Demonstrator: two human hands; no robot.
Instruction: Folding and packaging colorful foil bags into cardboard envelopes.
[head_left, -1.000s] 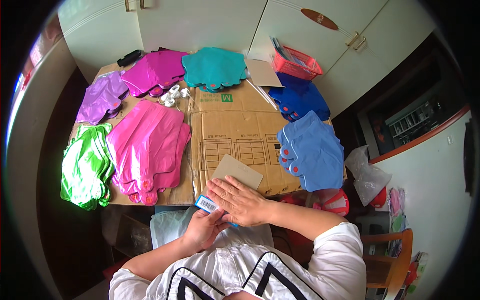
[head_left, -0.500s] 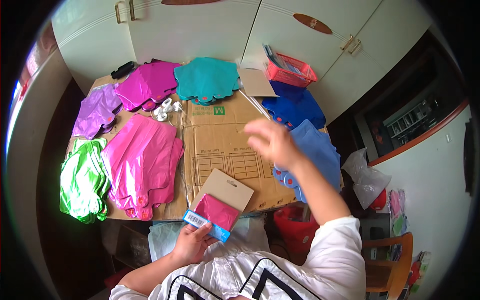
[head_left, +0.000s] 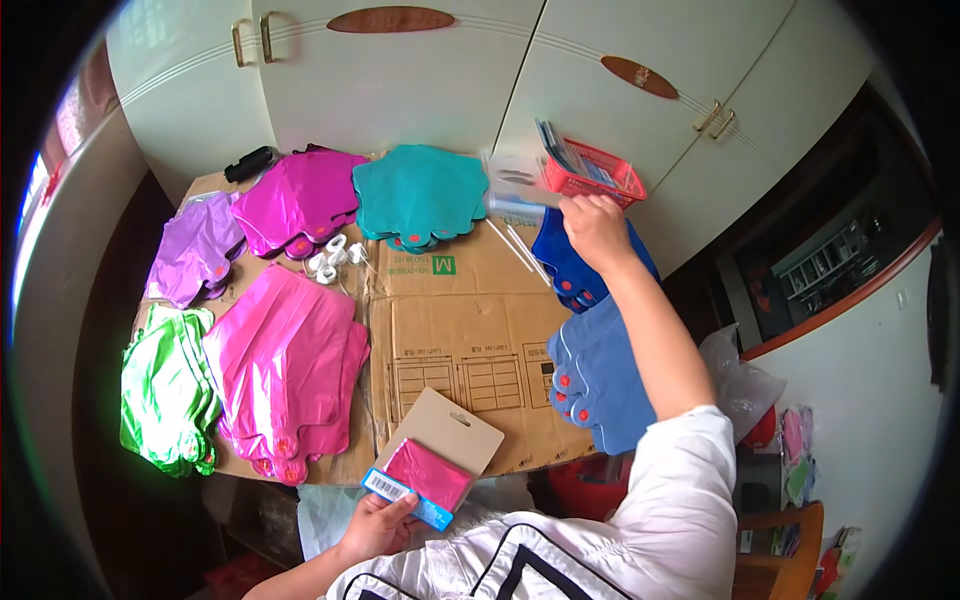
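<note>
Near the table's front edge my left hand [head_left: 380, 524] pinches the lower end of a brown hang-hole card [head_left: 455, 425]. On that card lies a folded pink packet [head_left: 430, 472] with a blue barcode label along its bottom. My right hand [head_left: 597, 230] reaches to the far right, its fingers closed on a thin brown card [head_left: 538, 197] seen nearly edge-on. Clear plastic sleeves [head_left: 512, 172] lie beside this card. Just under my right hand and forearm are a dark blue stack [head_left: 568, 262] and a lighter blue stack [head_left: 600, 365] of flat scalloped pieces.
Green [head_left: 165, 385], pink [head_left: 285, 365], lilac [head_left: 195, 250], magenta [head_left: 300, 200] and teal [head_left: 420, 195] stacks ring the cardboard-covered table [head_left: 450, 320]. White ribbon rolls [head_left: 330, 260] and white sticks [head_left: 518, 250] lie between them. A red basket [head_left: 600, 172] stands far right, by the cabinets.
My right hand has moved away from me to the far right and taken hold of the brown card, lifting it off the plastic sleeves. My left hand keeps its grip.
</note>
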